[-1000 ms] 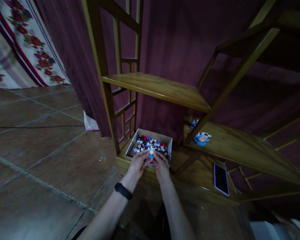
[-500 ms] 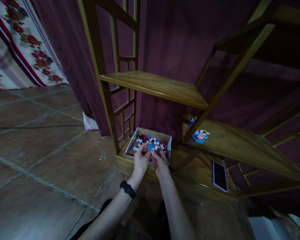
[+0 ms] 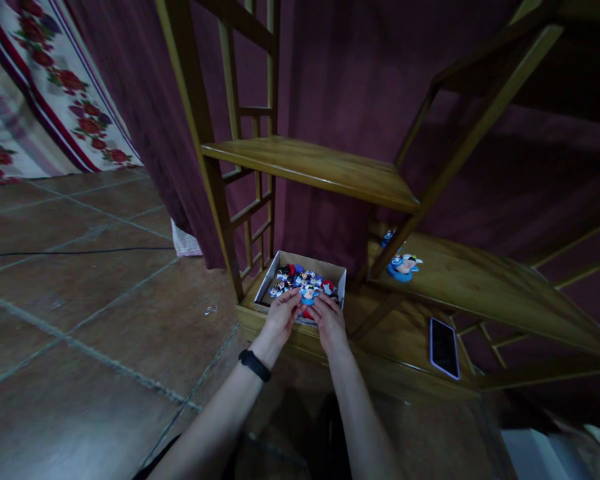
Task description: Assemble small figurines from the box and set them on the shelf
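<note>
The little blue-and-white toy figure (image 3: 309, 294) is in both our hands, held up over the near part of the cardboard box (image 3: 311, 261). The fingers of our left hand (image 3: 283, 312) are closed in on one side of it, and the fingers of our right hand (image 3: 330, 317) are closed in on the other side, so we pinch it in the middle. Just behind it, a heap of mixed toys (image 3: 306, 277) lies in the box.

We think we are partway along. One blue toy (image 3: 404, 267) sits on the raised shelf (image 3: 480, 273), and a second blue toy (image 3: 388, 236) is near it, partly hidden by a post (image 3: 399, 245). The one we hold is not put down yet, and lots are left in the box, too small to count.

The box stands on the low board (image 3: 385, 333), and a phone (image 3: 445, 348) lies on that board too, well apart to the right.

Half a second ago our toy was tipped over, with our right fingers across it. Now its blue part is at the bottom, more of its top shows, and our hands are more at its sides. The toys on the shelf and the phone have stayed put
</note>
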Available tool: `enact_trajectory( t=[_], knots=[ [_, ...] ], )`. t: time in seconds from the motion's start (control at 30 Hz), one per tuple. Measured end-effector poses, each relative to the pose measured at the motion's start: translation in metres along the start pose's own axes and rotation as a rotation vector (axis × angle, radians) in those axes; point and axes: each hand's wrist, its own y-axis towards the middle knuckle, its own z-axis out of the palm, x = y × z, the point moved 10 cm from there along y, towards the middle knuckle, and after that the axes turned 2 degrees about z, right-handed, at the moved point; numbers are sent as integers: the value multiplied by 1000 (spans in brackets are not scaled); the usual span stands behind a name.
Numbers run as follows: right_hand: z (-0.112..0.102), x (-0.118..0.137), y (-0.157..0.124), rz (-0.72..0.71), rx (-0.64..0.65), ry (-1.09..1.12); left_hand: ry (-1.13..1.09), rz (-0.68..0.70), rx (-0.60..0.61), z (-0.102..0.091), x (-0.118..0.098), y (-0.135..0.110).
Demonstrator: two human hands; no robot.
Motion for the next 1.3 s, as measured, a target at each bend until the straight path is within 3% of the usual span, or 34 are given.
enact_trajectory(
  t=[0.3,0.57,0.73,1.0,1.3],
  knots=[
    [3,8,-4,-114,31,-270,-45,6,-42,-6,5,1],
    [4,21,2,-330,-19,-531,3,-161,94,12,17,-3],
    [-2,19,6,-308,-33,-487,-3,-227,178,18,23,-4],
    [0,7,7,-144,31,-403,54,-104,125,14,16,-2],
    [-3,1,8,-69,36,-402,135,-19,-13,0,11,0]
  ],
)
